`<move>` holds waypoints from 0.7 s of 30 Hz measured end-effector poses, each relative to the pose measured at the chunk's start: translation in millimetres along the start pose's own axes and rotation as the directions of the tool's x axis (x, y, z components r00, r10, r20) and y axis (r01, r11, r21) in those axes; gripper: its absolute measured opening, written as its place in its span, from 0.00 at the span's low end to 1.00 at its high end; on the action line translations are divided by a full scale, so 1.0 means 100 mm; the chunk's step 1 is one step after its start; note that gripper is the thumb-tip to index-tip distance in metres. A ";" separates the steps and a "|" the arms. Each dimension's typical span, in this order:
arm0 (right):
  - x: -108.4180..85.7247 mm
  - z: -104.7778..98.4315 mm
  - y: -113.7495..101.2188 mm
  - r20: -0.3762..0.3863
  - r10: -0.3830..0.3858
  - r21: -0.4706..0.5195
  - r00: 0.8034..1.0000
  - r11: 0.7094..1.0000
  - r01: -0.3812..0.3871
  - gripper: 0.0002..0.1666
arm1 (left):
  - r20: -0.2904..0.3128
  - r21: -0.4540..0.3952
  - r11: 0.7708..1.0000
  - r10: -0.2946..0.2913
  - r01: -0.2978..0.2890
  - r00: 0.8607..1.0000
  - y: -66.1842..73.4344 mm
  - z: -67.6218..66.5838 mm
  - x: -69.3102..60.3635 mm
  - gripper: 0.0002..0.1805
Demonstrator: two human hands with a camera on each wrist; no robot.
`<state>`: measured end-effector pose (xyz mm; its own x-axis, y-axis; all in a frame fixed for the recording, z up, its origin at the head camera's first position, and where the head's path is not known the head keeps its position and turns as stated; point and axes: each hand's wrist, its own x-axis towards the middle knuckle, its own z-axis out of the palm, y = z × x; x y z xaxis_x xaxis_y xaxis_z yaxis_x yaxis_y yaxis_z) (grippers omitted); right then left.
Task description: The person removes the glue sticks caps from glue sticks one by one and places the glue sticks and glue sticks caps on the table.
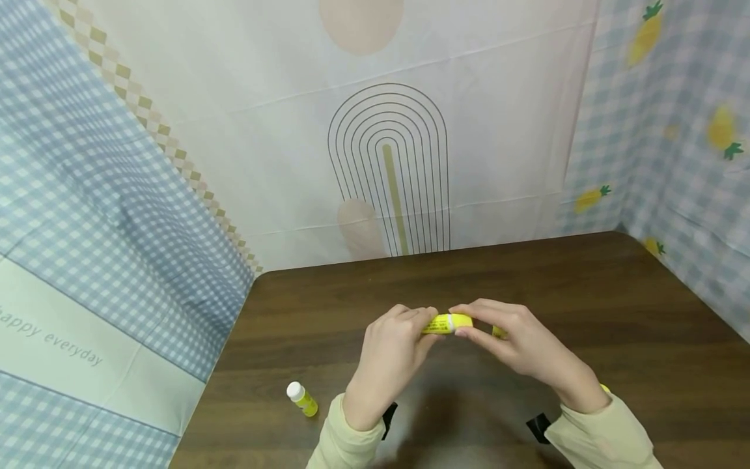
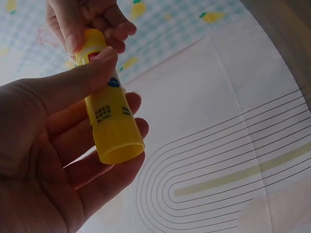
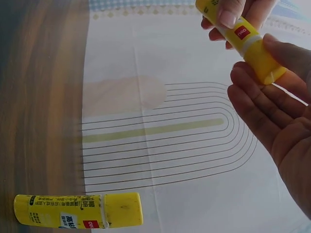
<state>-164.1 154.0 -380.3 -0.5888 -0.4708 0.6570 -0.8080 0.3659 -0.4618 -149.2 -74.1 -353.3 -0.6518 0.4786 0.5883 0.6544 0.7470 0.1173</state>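
Note:
A yellow glue stick [image 1: 439,324] with a white band is held sideways above the table between both hands. My left hand [image 1: 389,361] grips its body, with the thumb laid along the label in the left wrist view and the bottom end [image 2: 119,148] sticking out below the fingers. My right hand [image 1: 521,339] pinches the yellow cap [image 3: 266,63] between thumb and fingers. The cap and body meet at the white band. A second glue stick [image 3: 77,211] stands beyond the right hand, mostly hidden by it in the head view.
A smaller glue stick with a white cap [image 1: 303,399] stands on the dark wooden table [image 1: 316,312] to the left. A yellow bit [image 1: 605,389] shows behind the right wrist. Black patches [image 1: 538,428] lie near the forearms. Patterned cloth [image 1: 498,130] hangs around the table.

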 end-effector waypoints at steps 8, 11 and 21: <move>0.00 -0.02 -0.03 -0.029 -0.038 0.038 0.999 0.999 0.039 0.27 | -0.009 -0.073 0.997 0.013 -0.013 1.000 -0.02 -0.05 0.01 0.18; 0.00 -0.03 -0.06 -0.057 0.016 0.072 0.998 0.997 -0.012 0.27 | -0.034 -0.154 0.987 0.030 -0.035 0.999 -0.04 -0.07 0.03 0.18; 0.02 -0.08 -0.15 0.078 0.425 0.308 0.902 0.850 -0.427 0.09 | -0.113 -0.372 0.917 0.111 -0.145 0.987 -0.12 -0.09 0.06 0.20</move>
<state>-152.7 153.7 -367.2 -0.8763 -0.3315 0.3497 -0.4422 0.2650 -0.8569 -157.4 -84.9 -343.7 -0.5278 0.5035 0.6841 0.8374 0.4435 0.3197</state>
